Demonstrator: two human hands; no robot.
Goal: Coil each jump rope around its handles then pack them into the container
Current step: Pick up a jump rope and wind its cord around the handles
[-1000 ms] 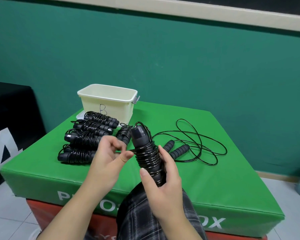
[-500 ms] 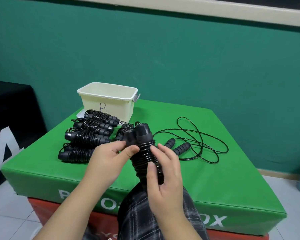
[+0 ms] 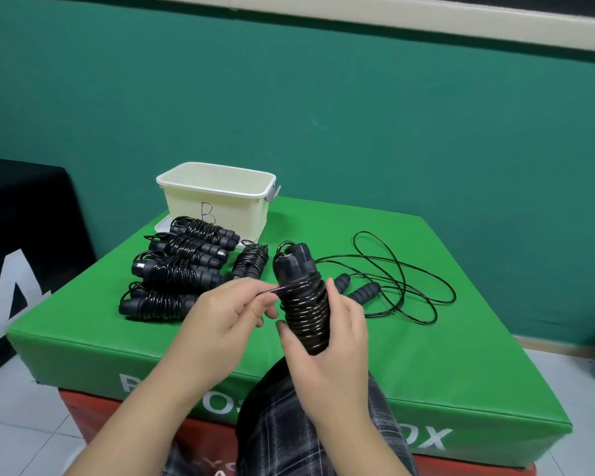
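My right hand (image 3: 327, 341) grips a black jump rope (image 3: 301, 297), upright, its cord wound in tight turns round both handles. My left hand (image 3: 220, 321) pinches the cord's loose end just left of the coil. Several coiled jump ropes (image 3: 179, 266) lie in a row on the green box (image 3: 461, 355), left of my hands. One more coiled rope (image 3: 251, 261) lies behind my left hand. An uncoiled jump rope (image 3: 392, 280) with two foam handles sprawls to the right. The cream container (image 3: 217, 197), marked with a letter B, stands at the back left.
The green padded box sits on a red base above a tiled floor. A black box (image 3: 24, 252) stands to the left. A green wall runs close behind. My plaid-clad knee (image 3: 306, 424) is under my hands.
My left hand has shifted from the top of the handles to pinching the cord and pulling it left of the coil. My right hand slid lower on the coil.
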